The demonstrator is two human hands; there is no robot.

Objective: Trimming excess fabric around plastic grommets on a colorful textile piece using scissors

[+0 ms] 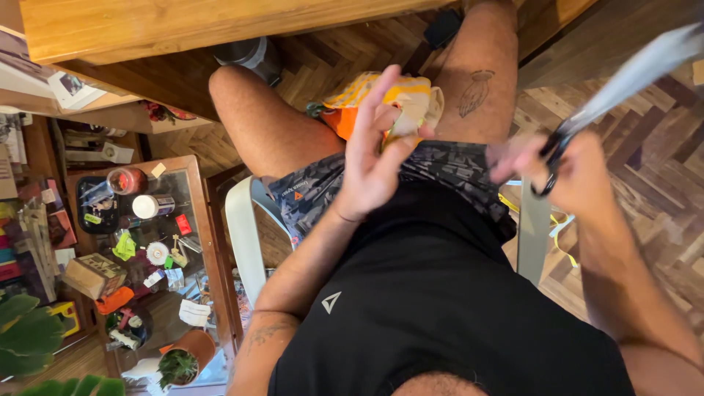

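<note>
I sit on a white chair [244,235] and look down at my lap. My left hand [374,150] pinches a piece of yellow, white and orange fabric [381,99] that lies over my thighs; thumb and fingers close on its edge while the index finger points up. My right hand [568,172] is blurred and grips the black handles of a pair of scissors [623,81], whose long grey blades point up to the right. The scissors are apart from the fabric, to its right.
A wooden table edge [183,29] runs across the top. At the left stands a glass-topped wooden side table [198,220] crowded with small items, a box and a potted plant [180,363]. Herringbone wood floor [645,147] lies to the right.
</note>
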